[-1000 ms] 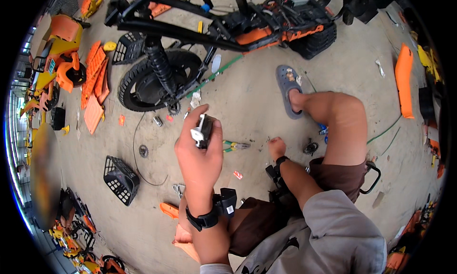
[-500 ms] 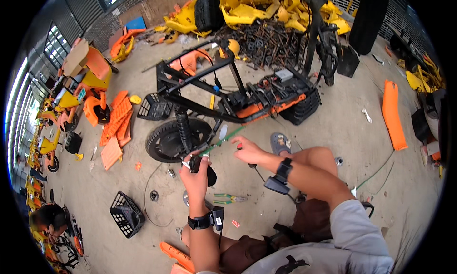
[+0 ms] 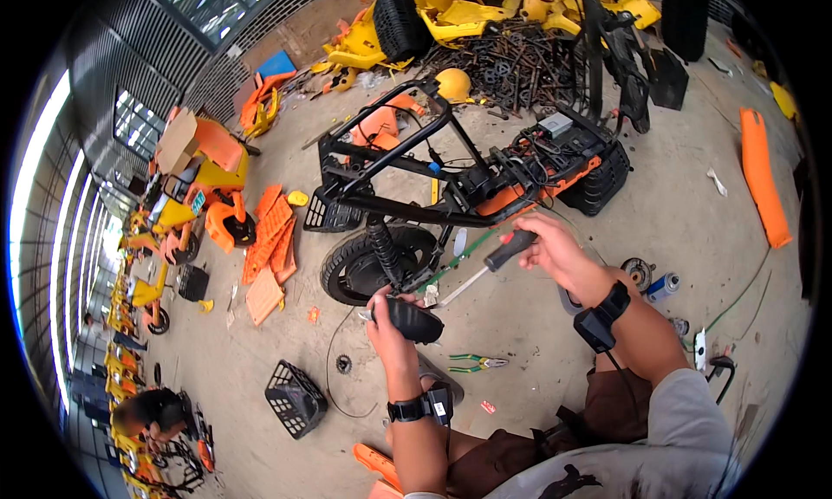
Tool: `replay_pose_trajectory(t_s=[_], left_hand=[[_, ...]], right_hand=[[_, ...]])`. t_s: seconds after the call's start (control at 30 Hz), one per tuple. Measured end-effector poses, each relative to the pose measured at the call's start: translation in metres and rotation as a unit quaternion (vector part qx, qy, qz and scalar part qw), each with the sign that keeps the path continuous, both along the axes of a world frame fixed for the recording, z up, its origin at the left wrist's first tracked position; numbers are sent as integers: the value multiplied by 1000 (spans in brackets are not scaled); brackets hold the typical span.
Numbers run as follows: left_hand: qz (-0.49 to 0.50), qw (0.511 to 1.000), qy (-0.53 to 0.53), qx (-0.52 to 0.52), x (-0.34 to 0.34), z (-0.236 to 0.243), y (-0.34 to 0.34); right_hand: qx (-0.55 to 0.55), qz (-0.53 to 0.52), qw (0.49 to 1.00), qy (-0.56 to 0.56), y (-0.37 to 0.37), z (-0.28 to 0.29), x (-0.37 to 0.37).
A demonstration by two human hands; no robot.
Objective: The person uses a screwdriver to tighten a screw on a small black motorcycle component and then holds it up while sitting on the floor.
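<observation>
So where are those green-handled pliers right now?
The pliers lie on the concrete floor in the head view, just right of the left hand and below the screwdriver.

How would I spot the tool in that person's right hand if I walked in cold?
Find the stripped black scooter frame lying on the concrete floor. Just below it, the right hand holds a screwdriver: black grip, long silvery shaft slanting down-left. The pliers nearby lie flat with green handles.

1. Scooter frame point(image 3: 451, 187): centre, 12 o'clock of both hands.
2. Pliers point(image 3: 477, 361): on floor, 3 o'clock of left hand point(image 3: 390, 326).
3. Basket point(image 3: 295, 398): 8 o'clock of left hand.
4. Spray can point(image 3: 663, 286): 3 o'clock of right hand point(image 3: 555, 252).
</observation>
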State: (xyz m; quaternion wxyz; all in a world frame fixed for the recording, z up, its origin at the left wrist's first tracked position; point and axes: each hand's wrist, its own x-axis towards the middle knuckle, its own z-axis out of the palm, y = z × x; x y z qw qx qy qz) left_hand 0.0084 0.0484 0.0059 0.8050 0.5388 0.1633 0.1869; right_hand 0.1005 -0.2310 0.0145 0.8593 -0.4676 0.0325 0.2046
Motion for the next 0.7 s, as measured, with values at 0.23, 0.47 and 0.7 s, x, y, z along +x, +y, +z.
replay_pose_trajectory(t_s=[0.23,0.47,0.7], left_hand=[[-29,997,-21,-72,3,-4,-4],[-26,999,-27,5,3,-8,-3],[-25,997,-70,20,-5,0,-1]], right_hand=[[59,22,997,47,26,-14,-8],[57,36,998,19,27,-18,-15],[55,-16,998,-24,26,-17,-20]])
